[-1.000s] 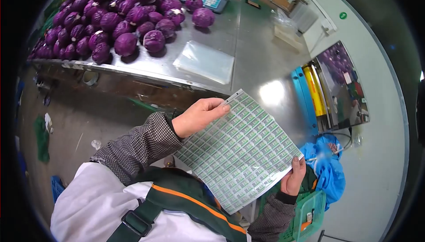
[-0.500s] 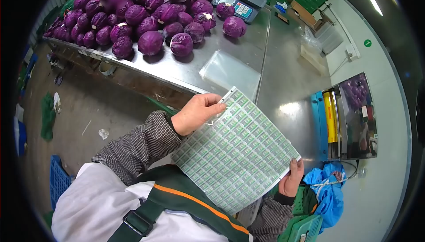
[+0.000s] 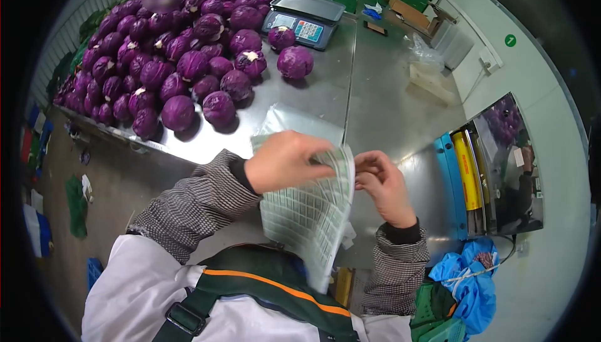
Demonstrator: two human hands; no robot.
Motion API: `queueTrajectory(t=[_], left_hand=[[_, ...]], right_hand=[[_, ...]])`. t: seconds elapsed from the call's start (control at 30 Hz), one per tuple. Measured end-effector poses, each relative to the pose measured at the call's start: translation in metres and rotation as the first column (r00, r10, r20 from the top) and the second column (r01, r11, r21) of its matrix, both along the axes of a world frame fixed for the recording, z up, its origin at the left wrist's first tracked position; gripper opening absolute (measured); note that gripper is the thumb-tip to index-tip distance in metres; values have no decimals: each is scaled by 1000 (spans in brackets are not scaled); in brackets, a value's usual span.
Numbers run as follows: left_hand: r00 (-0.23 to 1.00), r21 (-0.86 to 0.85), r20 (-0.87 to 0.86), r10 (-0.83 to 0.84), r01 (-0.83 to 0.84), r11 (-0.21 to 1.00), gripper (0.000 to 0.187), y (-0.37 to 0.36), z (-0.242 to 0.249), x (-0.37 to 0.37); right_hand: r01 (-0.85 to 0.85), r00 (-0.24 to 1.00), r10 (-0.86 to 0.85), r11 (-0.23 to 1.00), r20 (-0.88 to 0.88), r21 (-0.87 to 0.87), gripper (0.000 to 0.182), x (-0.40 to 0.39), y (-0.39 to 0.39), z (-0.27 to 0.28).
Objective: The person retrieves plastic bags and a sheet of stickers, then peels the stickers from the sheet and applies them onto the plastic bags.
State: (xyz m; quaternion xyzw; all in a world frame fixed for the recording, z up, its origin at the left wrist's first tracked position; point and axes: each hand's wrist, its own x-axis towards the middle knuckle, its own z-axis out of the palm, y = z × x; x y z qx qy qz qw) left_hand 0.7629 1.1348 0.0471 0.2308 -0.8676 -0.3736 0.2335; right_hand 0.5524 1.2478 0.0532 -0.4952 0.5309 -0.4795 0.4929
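A bent, motion-blurred sheet of labels (image 3: 303,220), pale green with a printed grid, hangs in front of my apron. My left hand (image 3: 289,162) grips its upper part, thumb and fingers closed over it. On the other side, my right hand (image 3: 387,187) has its fingers curled together at the sheet's right edge, seemingly pinching it; the exact contact is blurred. Just beyond the hands, clear plastic bags (image 3: 303,122) lie flat on the metal table (image 3: 325,95), partly covered by my left hand and the sheet.
Purple cabbages (image 3: 178,113) are piled on the table's left side. Behind them stands a weighing scale (image 3: 303,26). At right is a blue-sided machine with a yellow roll (image 3: 466,173). Blue plastic (image 3: 469,285) hangs below it. A cardboard box (image 3: 410,13) sits at the back.
The sheet was held flat and tilted; now it is bent and more upright. My right hand has risen from its lower right corner to the upper edge, closer to my left. The view has shifted.
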Motion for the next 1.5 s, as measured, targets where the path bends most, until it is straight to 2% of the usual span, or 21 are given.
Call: queueTrajectory(t=[0.07, 0.13, 0.17, 0.2, 0.27, 0.3, 0.43, 0.47, 0.53, 0.57, 0.6, 0.63, 0.67, 0.73, 0.8, 0.87, 1.03, 1.1, 1.2, 1.4, 1.5], left_hand=[[986, 209, -83, 143, -123, 970, 28, -19, -3, 8], [948, 377, -104, 301, -242, 894, 26, -40, -9, 23], [896, 482, -209, 392, -254, 838, 27, -45, -10, 30], [878, 562, -173, 446, -284, 777, 30, -48, -10, 41], [826, 671, -142, 546, -325, 667, 31, -48, -14, 57], [803, 693, -127, 582, -348, 632, 31, -48, -20, 67], [739, 776, -54, 672, -392, 494, 33, -53, -59, 110], [731, 796, -34, 682, -393, 461, 35, -58, -72, 125], [666, 601, 159, 729, -651, 464, 56, -69, -88, 149], [665, 281, 5, 746, -717, 638, 60, -73, -93, 158], [692, -84, -137, 709, -721, 688, 64, -76, -91, 159], [770, -14, -214, 600, -617, 787, 66, -78, -70, 154], [869, -42, -241, 432, -455, 890, 64, -85, -63, 149], [964, -271, -152, 217, -252, 929, 61, -95, -40, 129], [985, -227, -162, 58, -94, 969, 49, -111, -40, 116], [992, -53, -85, 92, -96, 994, 47, -119, -37, 117], [987, -45, -134, 87, -94, 995, 46, -141, -48, 128], [985, -115, -166, 43, -63, 991, 42, -149, -54, 129], [989, -65, -133, 58, -67, 996, 38, -152, -57, 130], [994, 93, -107, -18, 28, 995, 25, -164, -66, 138], [979, 274, -202, -29, 85, 958, 18, -165, -79, 140]], right_hand=[[-54, 995, 55, 998, 87, -17, 51, -39, 5, -22], [-105, 967, 116, 993, 226, -62, 70, -62, 17, -56], [-82, 974, 81, 997, 211, -4, 99, -63, 24, -64], [1, 969, -35, 991, 244, 137, 110, -55, 29, -64], [73, 947, -93, 994, 307, 77, 129, -44, 35, -97], [97, 868, -54, 993, 494, -62, 97, -38, 31, -116], [279, 912, -292, 956, 289, 87, 15, 7, -16, -102], [263, 932, -268, 963, 242, 52, 15, 17, -28, -103], [225, 965, -220, 974, 144, -20, 16, 40, -50, -104], [190, 981, -191, 982, 47, 13, 17, 50, -58, -102], [173, 983, -173, 985, -65, -5, 17, 61, -66, -101], [155, 972, -156, 988, -174, -20, 16, 72, -74, -100], [132, 949, -137, 991, -283, -34, 16, 84, -82, -98], [80, 940, -101, 994, -326, -75, 16, 104, -99, -85], [35, 944, -66, 994, -324, -99, 16, 116, -113, -77], [14, 942, -29, 999, -336, -48, 15, 120, -125, -70], [62, 925, -59, 998, -374, -4, 15, 133, -139, -69], [89, 924, -83, 996, -374, 0, 15, 139, -139, -71], [115, 909, -101, 993, -403, 11, 15, 146, -138, -74], [162, 866, -136, 987, -481, 13, 15, 160, -137, -74], [181, 883, -163, 983, -440, 0, 15, 165, -137, -78]])
